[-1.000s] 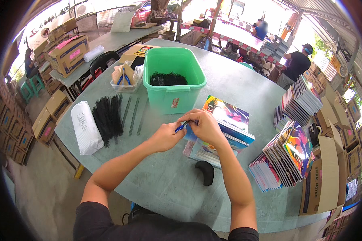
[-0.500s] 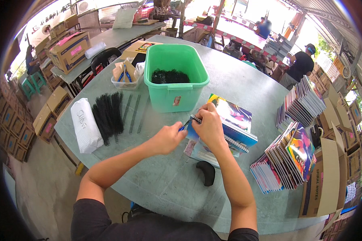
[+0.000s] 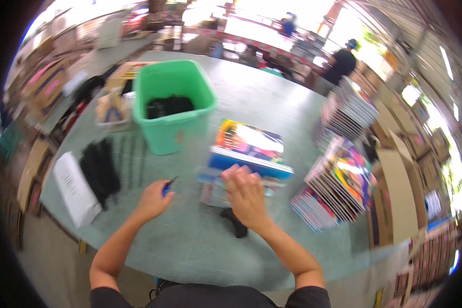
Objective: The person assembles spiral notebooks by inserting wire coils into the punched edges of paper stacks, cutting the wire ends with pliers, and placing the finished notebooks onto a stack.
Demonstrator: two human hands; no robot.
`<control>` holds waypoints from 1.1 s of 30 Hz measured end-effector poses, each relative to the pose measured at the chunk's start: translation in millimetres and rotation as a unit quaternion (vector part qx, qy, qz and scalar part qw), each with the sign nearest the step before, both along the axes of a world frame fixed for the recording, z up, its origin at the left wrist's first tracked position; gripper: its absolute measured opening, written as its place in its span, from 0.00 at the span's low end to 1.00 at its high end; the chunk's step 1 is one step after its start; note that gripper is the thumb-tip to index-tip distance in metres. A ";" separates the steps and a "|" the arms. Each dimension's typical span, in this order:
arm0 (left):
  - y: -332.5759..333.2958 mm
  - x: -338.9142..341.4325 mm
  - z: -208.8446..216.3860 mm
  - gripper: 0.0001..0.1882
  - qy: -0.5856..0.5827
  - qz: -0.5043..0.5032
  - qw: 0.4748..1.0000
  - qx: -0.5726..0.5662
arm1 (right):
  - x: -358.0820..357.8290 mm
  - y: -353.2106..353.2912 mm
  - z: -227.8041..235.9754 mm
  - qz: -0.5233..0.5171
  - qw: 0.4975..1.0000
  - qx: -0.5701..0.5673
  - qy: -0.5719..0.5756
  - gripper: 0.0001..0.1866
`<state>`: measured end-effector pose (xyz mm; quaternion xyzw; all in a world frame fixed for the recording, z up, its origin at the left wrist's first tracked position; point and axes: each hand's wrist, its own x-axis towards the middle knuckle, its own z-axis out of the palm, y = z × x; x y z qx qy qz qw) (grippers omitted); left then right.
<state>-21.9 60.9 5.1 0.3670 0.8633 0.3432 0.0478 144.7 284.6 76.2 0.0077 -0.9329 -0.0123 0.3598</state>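
My left hand (image 3: 156, 200) is closed around blue-handled pliers (image 3: 168, 188), their dark tip pointing up and right, held over the table left of the notebooks. My right hand (image 3: 245, 197) lies over the near edge of a blue spiral notebook (image 3: 220, 160), fingers stretched out and slightly blurred. Behind that one rests a colourful-covered notebook (image 3: 251, 141) with a yellow corner. A paler notebook (image 3: 209, 195) shows partly beneath my hand. Close to my right wrist lies a black curved object (image 3: 234, 223), partly covered by the hand.
A green bin (image 3: 174, 128) holds black coils. Left of it are a clear tub (image 3: 111, 114) with tools, bunched black spiral coils (image 3: 100, 172) and a white wrapped package (image 3: 77, 190). Notebook stacks (image 3: 339, 179) and an open carton (image 3: 398, 195) stand right. A person (image 3: 339, 64) works beyond.
My left hand has drawn away leftward with the pliers. The right hand has let go of the notebook's spiral end and now stretches flat over the notebooks. The whole view has shifted.
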 end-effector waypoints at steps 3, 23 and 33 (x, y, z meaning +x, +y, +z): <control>12.7 1.6 -14.2 0.20 0.040 -0.044 0.998 -0.024 | 26.2 34.9 19.1 0.042 0.998 -0.053 -0.004 0.21; 17.6 29.3 -38.6 0.24 0.206 -0.058 0.976 -0.038 | 245.7 213.4 84.9 -0.167 0.880 -0.434 0.095 0.16; -18.1 -64.4 -28.1 0.20 0.087 0.241 0.942 -0.217 | 196.4 147.3 119.2 -0.327 0.924 -0.112 0.161 0.12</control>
